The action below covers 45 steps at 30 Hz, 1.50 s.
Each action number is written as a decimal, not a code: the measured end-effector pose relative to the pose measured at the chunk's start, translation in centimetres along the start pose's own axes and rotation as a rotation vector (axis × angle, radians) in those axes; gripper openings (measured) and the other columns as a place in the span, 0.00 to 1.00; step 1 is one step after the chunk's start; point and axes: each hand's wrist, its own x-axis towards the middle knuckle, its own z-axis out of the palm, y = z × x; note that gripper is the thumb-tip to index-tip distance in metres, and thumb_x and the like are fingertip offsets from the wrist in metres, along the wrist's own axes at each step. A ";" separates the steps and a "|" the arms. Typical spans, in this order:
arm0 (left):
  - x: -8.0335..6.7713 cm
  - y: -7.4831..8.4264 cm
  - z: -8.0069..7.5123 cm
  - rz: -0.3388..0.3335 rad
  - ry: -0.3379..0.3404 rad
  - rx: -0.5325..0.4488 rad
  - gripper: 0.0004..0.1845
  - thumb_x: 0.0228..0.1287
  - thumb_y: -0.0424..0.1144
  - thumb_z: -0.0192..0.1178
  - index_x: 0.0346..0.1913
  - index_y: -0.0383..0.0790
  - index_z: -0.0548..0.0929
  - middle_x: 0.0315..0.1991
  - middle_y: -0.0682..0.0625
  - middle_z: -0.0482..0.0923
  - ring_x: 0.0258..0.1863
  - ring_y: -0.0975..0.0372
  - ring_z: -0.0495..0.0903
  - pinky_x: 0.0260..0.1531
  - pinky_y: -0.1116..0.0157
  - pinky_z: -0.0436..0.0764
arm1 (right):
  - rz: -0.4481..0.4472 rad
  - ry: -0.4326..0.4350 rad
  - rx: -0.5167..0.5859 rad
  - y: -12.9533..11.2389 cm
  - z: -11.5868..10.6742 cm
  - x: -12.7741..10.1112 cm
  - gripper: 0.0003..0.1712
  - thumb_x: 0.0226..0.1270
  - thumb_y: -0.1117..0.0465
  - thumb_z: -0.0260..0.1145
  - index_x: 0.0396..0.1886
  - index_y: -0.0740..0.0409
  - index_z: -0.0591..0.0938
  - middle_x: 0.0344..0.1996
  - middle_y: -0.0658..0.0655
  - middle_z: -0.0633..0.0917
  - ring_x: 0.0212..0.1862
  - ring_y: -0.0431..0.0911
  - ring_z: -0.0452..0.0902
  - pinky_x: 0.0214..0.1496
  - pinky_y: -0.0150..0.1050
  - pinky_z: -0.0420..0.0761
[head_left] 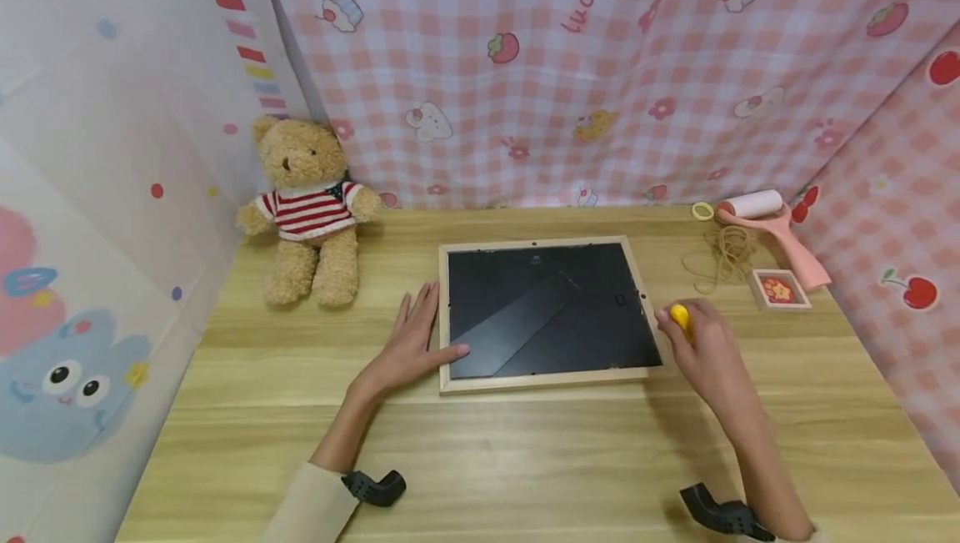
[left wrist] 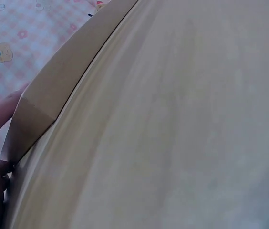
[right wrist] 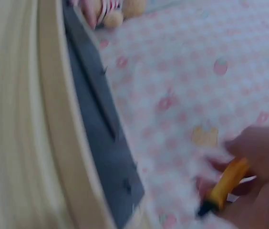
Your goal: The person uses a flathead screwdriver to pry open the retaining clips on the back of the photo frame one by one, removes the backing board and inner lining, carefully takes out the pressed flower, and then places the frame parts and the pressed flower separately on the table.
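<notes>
A picture frame with a pale wood border and black backing lies face down on the table. Its stand is folded flat across the back. My left hand rests at the frame's left side, fingers straight along the edge and thumb over the lower left corner. Just off the right edge, my right hand holds a yellow-handled screwdriver. In the right wrist view, the screwdriver shows a dark lower end, apart from the frame; the hand is blurred there. The left wrist view shows the frame's side.
A teddy bear in a striped shirt sits at the back left. At the back right lie a lint roller, a coil of twine, a small yellow ring and a small framed picture. Patterned cloth hangs behind the table.
</notes>
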 end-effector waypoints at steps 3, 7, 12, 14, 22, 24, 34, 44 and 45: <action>0.0 0.0 -0.5 0.011 -0.033 0.025 0.63 0.73 0.65 0.67 0.90 0.38 0.38 0.92 0.41 0.32 0.91 0.48 0.29 0.87 0.44 0.23 | -0.015 0.103 0.200 -2.1 0.5 0.7 0.12 0.87 0.62 0.63 0.47 0.68 0.87 0.38 0.59 0.88 0.34 0.42 0.77 0.33 0.24 0.74; 0.0 0.0 -1.0 0.039 -0.072 0.032 0.64 0.72 0.61 0.71 0.90 0.37 0.40 0.92 0.40 0.33 0.91 0.47 0.29 0.87 0.42 0.24 | -0.006 0.103 0.446 -4.2 1.8 1.6 0.17 0.89 0.61 0.59 0.39 0.63 0.89 0.37 0.49 0.89 0.36 0.36 0.79 0.39 0.24 0.77; -0.1 0.1 -1.2 0.040 -0.090 0.015 0.65 0.69 0.58 0.75 0.90 0.34 0.41 0.91 0.39 0.33 0.91 0.46 0.30 0.87 0.41 0.26 | -0.027 -0.086 0.615 -5.4 4.2 2.4 0.17 0.90 0.61 0.57 0.44 0.63 0.90 0.45 0.52 0.91 0.39 0.40 0.84 0.43 0.27 0.85; -0.2 0.2 -1.2 0.036 -0.085 0.009 0.65 0.69 0.56 0.75 0.90 0.34 0.41 0.91 0.39 0.33 0.91 0.46 0.30 0.87 0.41 0.26 | -0.050 -0.155 0.667 -5.6 5.4 2.7 0.17 0.90 0.62 0.57 0.48 0.65 0.90 0.46 0.57 0.91 0.38 0.42 0.85 0.43 0.30 0.87; -0.3 0.3 -1.0 0.029 -0.074 0.000 0.65 0.68 0.53 0.76 0.90 0.35 0.41 0.91 0.39 0.33 0.91 0.46 0.30 0.87 0.41 0.26 | 0.052 -0.404 0.977 -5.7 10.1 3.6 0.21 0.89 0.61 0.60 0.63 0.76 0.84 0.57 0.69 0.90 0.48 0.46 0.94 0.59 0.41 0.91; -0.3 0.2 -1.0 0.031 -0.072 -0.001 0.65 0.68 0.54 0.77 0.90 0.35 0.41 0.91 0.39 0.33 0.91 0.46 0.30 0.87 0.42 0.26 | 0.124 -0.435 1.027 -5.9 11.1 3.8 0.21 0.85 0.63 0.65 0.65 0.76 0.83 0.58 0.67 0.90 0.50 0.48 0.94 0.61 0.44 0.90; -0.3 0.1 -1.2 0.020 -0.077 -0.014 0.66 0.68 0.57 0.76 0.90 0.36 0.41 0.91 0.39 0.33 0.91 0.46 0.29 0.87 0.42 0.25 | 0.218 -0.515 1.006 -7.7 14.1 5.4 0.23 0.77 0.67 0.72 0.67 0.74 0.84 0.58 0.71 0.90 0.51 0.46 0.95 0.61 0.42 0.90; -0.3 0.4 -1.3 0.019 -0.084 -0.023 0.64 0.69 0.55 0.76 0.90 0.36 0.42 0.92 0.40 0.33 0.91 0.46 0.30 0.87 0.41 0.25 | 0.231 -0.544 0.995 -8.0 15.0 6.2 0.22 0.78 0.69 0.71 0.67 0.74 0.84 0.58 0.72 0.90 0.50 0.45 0.94 0.60 0.42 0.90; -0.3 0.4 -1.3 0.019 -0.084 -0.024 0.64 0.69 0.55 0.76 0.90 0.36 0.42 0.92 0.40 0.34 0.91 0.46 0.30 0.87 0.41 0.25 | 0.232 -0.545 0.995 -8.0 15.0 6.2 0.22 0.78 0.69 0.71 0.67 0.74 0.84 0.58 0.72 0.90 0.50 0.45 0.94 0.60 0.42 0.90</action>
